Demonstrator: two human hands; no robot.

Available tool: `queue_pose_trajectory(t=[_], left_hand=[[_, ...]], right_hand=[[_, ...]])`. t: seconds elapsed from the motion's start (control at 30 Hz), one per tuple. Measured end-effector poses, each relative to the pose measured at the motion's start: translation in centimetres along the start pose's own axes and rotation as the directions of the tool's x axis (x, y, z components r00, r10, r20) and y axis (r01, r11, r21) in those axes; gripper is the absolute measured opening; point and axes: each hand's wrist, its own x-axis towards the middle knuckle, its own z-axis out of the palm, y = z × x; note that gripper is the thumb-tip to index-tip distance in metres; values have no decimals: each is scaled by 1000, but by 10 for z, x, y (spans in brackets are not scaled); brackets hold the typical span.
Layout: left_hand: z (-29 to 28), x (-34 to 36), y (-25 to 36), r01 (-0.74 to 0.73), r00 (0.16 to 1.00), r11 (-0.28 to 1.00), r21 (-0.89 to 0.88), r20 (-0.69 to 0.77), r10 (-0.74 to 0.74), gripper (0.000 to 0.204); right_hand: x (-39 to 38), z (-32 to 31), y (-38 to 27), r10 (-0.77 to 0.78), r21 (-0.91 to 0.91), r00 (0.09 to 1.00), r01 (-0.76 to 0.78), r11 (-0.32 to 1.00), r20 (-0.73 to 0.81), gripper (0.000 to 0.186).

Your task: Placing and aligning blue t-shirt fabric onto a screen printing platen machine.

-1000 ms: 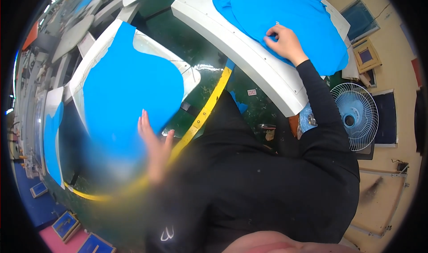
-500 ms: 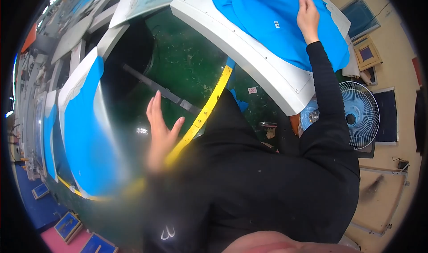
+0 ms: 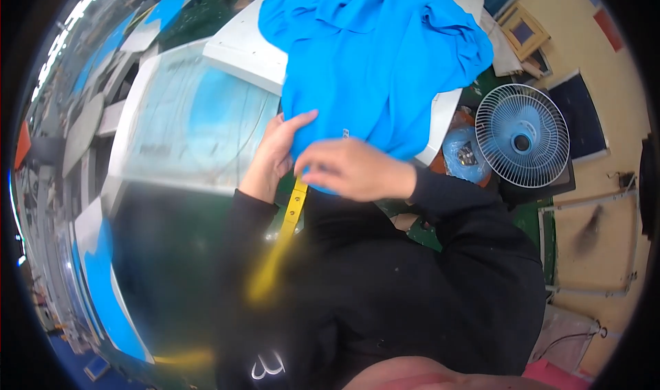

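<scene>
A bright blue fabric piece (image 3: 364,60), with a small pale label near its lower edge, lies in loose folds over a white board (image 3: 447,108). It hangs off the board's near side toward me. My left hand (image 3: 273,149) grips its left near edge, thumb on top and fingers underneath. My right hand (image 3: 357,170) is at the same near edge, beside the left one, with fingers bent over the cloth. Its fingertips are slightly blurred, and a bit of blue shows below them. Folds hide much of the board.
A wire-caged fan (image 3: 522,137) stands at the right, beside a blue plastic bag (image 3: 464,155). A curved yellow strip (image 3: 295,204) runs below my hands. At left are a translucent panel (image 3: 199,115) and more blue-covered boards (image 3: 103,273). A wooden frame (image 3: 526,32) sits far right.
My right hand has come down from the far part of the cloth to its near edge. My left hand, open before, now grips the cloth. The fabric is bunched instead of flat, and the view has shifted.
</scene>
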Motion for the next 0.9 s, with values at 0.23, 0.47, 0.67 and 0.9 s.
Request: queue_pose_trajectory(t=[0.23, 0.47, 0.67, 0.9], left_hand=[[12, -7, -29, 26, 966, 953, -301, -238, -102, 48], [3, -37, 1, -124, 992, 956, -267, -40, 118, 36], [-42, -124, 63, -669, 727, 677, -307, -79, 683, 33], [-88, -249, 183, -950, 312, 310, -45, -50, 949, 33]], right_hand=[[-73, -169, 150, 106, -383, 521, -736, 558, -847, 24], [-79, -190, 189, 69, -292, 463, -661, 691, -884, 32], [-9, -231, 115, 213, 256, 256, 148, 955, -943, 28], [131, -256, 22, 132, 396, 622, 308, 865, -772, 35]])
